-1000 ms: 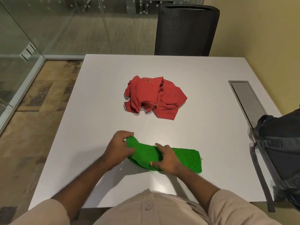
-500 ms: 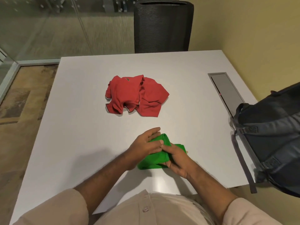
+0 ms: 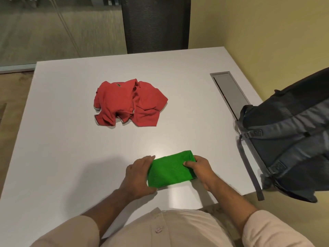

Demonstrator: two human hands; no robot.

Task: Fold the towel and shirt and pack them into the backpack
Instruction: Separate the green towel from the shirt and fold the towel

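White desk (image 3: pixel 71 139) | folded green cloth towel (image 3: pixel 170 170) gripped by left hand (image 3: pixel 138 175), right hand (image 3: pixel 201 168) | crumpled red shirt (image 3: pixel 128 102) beyond

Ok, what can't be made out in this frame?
- Backpack, head view: its opening doesn't show; the right frame edge cuts it off.
- Left hand: fingers tucked under the green towel.
- Right hand: fingers behind the towel's end.
- Red shirt: crumpled, inner folds hidden.

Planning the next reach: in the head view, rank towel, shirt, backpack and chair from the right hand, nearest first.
From the right hand:
1. Towel, gripped by it.
2. Backpack, at the right table edge.
3. Shirt, mid-table, ahead and left.
4. Chair, beyond the far edge.
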